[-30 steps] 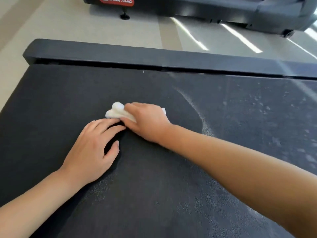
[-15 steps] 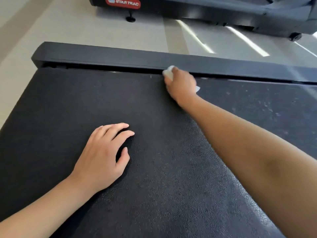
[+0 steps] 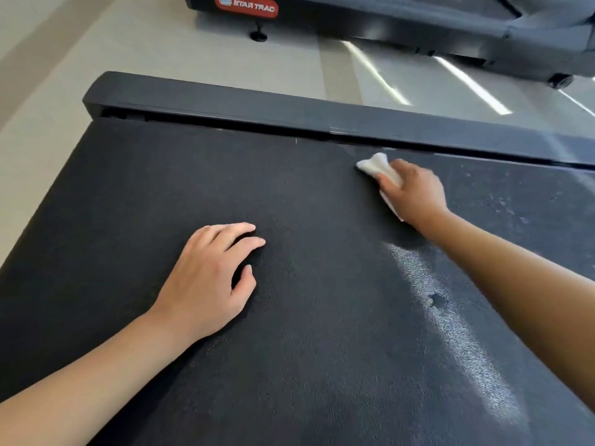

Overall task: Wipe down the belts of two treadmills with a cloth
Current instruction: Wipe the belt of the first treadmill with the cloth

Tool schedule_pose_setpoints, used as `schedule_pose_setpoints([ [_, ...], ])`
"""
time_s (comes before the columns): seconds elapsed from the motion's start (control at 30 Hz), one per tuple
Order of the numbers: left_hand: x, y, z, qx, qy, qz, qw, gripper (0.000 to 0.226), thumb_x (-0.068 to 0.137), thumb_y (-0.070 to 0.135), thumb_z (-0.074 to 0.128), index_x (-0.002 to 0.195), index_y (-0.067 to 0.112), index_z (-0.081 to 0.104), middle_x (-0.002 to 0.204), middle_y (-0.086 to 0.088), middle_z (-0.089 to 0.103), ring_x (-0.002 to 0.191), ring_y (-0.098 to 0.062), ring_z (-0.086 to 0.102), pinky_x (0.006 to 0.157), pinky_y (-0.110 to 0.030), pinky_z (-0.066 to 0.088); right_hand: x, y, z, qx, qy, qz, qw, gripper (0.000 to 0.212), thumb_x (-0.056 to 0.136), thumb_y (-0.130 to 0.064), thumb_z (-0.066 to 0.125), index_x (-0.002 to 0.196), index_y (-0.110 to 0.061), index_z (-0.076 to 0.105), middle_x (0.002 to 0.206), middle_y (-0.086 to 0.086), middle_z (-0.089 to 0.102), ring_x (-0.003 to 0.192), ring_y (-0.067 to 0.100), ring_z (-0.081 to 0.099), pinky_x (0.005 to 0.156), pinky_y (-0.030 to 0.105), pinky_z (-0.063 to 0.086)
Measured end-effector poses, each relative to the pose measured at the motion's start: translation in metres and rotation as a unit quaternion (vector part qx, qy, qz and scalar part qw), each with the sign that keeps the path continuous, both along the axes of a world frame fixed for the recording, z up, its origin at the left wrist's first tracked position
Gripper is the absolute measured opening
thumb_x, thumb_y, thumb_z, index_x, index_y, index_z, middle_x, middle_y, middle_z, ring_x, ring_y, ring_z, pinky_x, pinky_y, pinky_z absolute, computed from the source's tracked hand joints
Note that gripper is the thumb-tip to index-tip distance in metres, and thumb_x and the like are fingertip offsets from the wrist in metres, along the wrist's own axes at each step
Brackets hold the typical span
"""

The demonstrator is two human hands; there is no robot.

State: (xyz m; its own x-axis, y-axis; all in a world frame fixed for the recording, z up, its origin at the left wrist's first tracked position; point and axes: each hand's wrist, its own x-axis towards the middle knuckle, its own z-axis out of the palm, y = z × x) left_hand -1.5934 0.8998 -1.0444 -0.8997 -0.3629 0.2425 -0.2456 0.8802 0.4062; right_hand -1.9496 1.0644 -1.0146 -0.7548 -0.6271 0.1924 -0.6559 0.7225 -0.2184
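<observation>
A black treadmill belt (image 3: 289, 349) fills most of the view. My right hand (image 3: 413, 191) presses a crumpled white cloth (image 3: 376, 165) onto the belt near its far edge, right of centre; most of the cloth is hidden under the palm. My left hand (image 3: 209, 278) rests flat on the belt at the middle left, fingers slightly spread, holding nothing. A pale dusty streak (image 3: 450, 323) runs along the belt under my right forearm. Dust specks (image 3: 502, 207) show on the belt to the right of the cloth.
A dark grey side rail (image 3: 257, 107) borders the belt's far edge. Beyond a strip of pale floor (image 3: 161, 49) stands a second treadmill (image 3: 418, 24) with a red Star Trac label (image 3: 246, 6).
My right hand swept the cloth from beside my left hand out to the far rail, then back a little and to the right. My left hand stayed planted on the belt.
</observation>
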Motion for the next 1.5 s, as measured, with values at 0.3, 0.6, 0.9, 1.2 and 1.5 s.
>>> schedule_pose_setpoints([
  [0.3,0.002,0.002,0.005,0.003,-0.006,0.005,1.000,0.046,0.092,0.024,0.052,0.136,0.016,0.063,0.144,0.003,0.059,0.130,-0.024,0.053,0.115,-0.042,0.038,0.180,0.017,-0.002,0.002,-0.055,0.305,0.951,0.027,0.099,-0.042,0.056,0.094,-0.015,0.058,0.087,-0.005,0.058,0.081,0.023,0.060,0.062,0.031,0.021],
  [0.6,0.001,0.010,-0.002,-0.070,0.004,-0.008,0.997,0.042,0.095,0.017,0.046,0.130,0.008,0.067,0.140,-0.009,0.062,0.128,-0.032,0.057,0.111,-0.046,0.042,0.194,0.109,-0.012,-0.029,-0.041,0.351,0.935,0.033,0.099,-0.049,0.056,0.105,-0.020,0.071,0.087,-0.007,0.060,0.078,0.016,0.061,0.055,0.030,0.036],
  [0.9,0.008,0.080,0.003,-0.016,-0.065,-0.065,0.996,0.051,0.097,0.035,0.042,0.142,0.022,0.062,0.156,0.000,0.051,0.148,-0.029,0.042,0.119,-0.061,0.032,0.072,0.112,0.003,0.011,-0.009,-0.004,1.000,0.040,0.101,-0.056,0.047,0.113,-0.017,0.053,0.101,0.005,0.069,0.095,0.035,0.065,0.067,0.038,0.037],
  [1.2,0.003,0.098,-0.001,-0.015,-0.051,-0.102,0.993,0.049,0.095,0.040,0.046,0.138,0.026,0.063,0.157,0.005,0.050,0.151,-0.023,0.040,0.123,-0.061,0.023,0.243,0.177,-0.003,0.019,-0.042,0.418,0.907,0.027,0.101,-0.041,0.060,0.102,-0.015,0.068,0.089,-0.004,0.062,0.078,0.016,0.055,0.064,0.027,0.014],
  [1.5,0.005,0.098,0.004,0.000,-0.055,-0.097,0.994,0.048,0.095,0.042,0.046,0.138,0.029,0.062,0.156,0.008,0.049,0.151,-0.021,0.039,0.124,-0.059,0.022,0.055,0.168,0.010,0.022,0.023,-0.052,0.998,0.035,0.100,-0.054,0.051,0.097,-0.020,0.052,0.095,0.005,0.068,0.090,0.036,0.064,0.064,0.037,0.032],
])
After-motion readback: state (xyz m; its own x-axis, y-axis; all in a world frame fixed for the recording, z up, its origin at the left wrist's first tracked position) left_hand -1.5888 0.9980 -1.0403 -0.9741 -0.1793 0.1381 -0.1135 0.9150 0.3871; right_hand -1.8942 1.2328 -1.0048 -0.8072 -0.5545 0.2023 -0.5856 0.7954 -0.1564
